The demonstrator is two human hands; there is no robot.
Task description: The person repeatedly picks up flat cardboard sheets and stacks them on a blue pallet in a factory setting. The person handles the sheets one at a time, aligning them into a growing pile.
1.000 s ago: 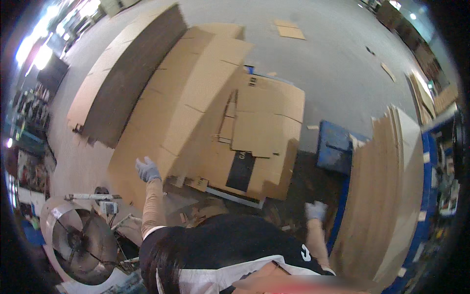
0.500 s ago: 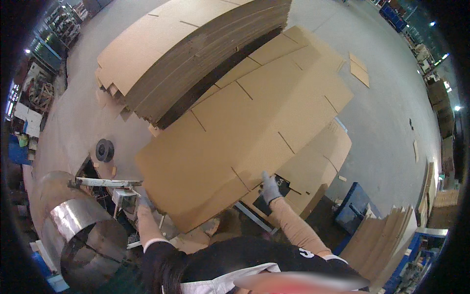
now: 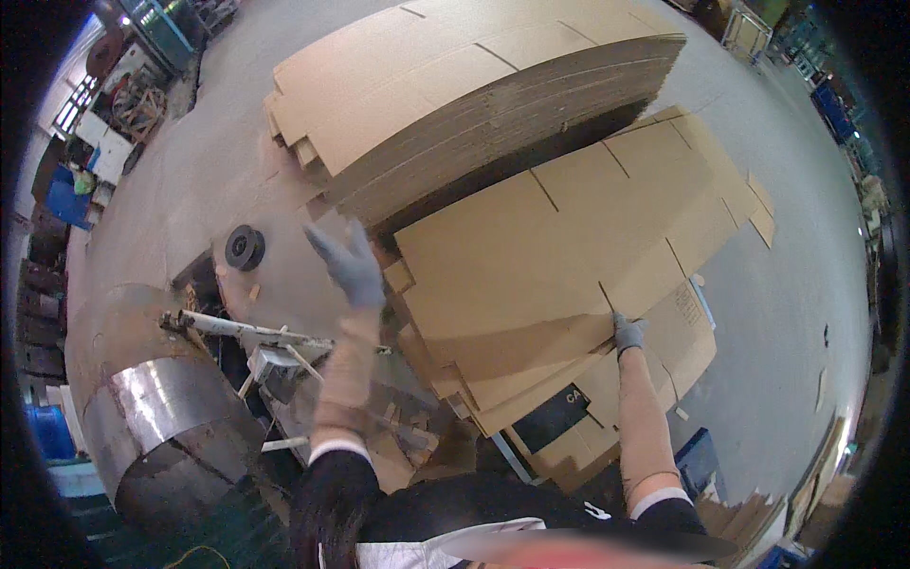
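"Where's the flat cardboard box (image 3: pixel 531 266)?"
"In front of me, over a black-patched box (image 3: pixel 687 337), beside a tall stack (image 3: pixel 512 119)."
"Your hands?"
"My left hand (image 3: pixel 353 270) is spread in the air. My right hand (image 3: pixel 629 333) touches the near edge; can't tell if it grips."

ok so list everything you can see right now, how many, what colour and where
cardboard stack: one, brown, top centre
top cardboard sheet: one, brown, centre
cardboard with black panel: count unclear, brown, partly under the top sheet
cardboard scraps: several, brown, lower centre
reel: one, black, floor at left
metal drum: one, silver-grey, lower left
bar: one, white, beside the drum
blue piece: one, blue, lower right
background clutter: count unclear, mixed colours, rim
shirt: one, black and white, bottom
left hand: one, grey-gloved, left of the sheet
right hand: one, grey-gloved, at the sheet's near edge
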